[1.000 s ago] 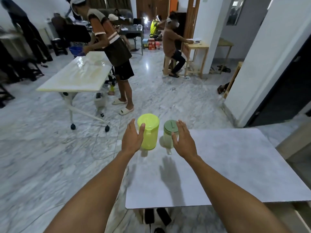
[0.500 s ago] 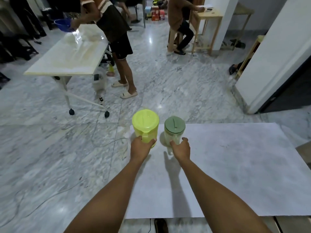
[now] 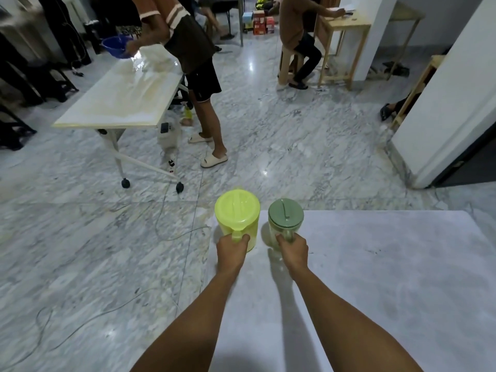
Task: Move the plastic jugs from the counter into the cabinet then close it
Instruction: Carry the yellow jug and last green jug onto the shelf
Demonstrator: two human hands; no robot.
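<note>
Head view looks down on a pale grey counter (image 3: pixel 375 277) with two jugs standing side by side at its far left corner, close together but apart. Left hand (image 3: pixel 232 249) is closed in a fist round the handle of the yellow jug (image 3: pixel 237 213), which sits right at the corner and has a matching yellow lid. Right hand (image 3: pixel 294 251) is likewise curled shut round the handle of the clear jug (image 3: pixel 285 221), topped with a dull green lid. Both jugs stand upright; whether their bases are touching the counter or just off it cannot be told. Both forearms reach forward from the bottom edge, casting shadows on the counter. Beyond lies a marble floor (image 3: pixel 80 251) with a cable trailing across it, a white wheeled table (image 3: pixel 120 103), and a person in sandals (image 3: pixel 204 84) standing beside it holding a blue bowl (image 3: pixel 115 47)
</note>
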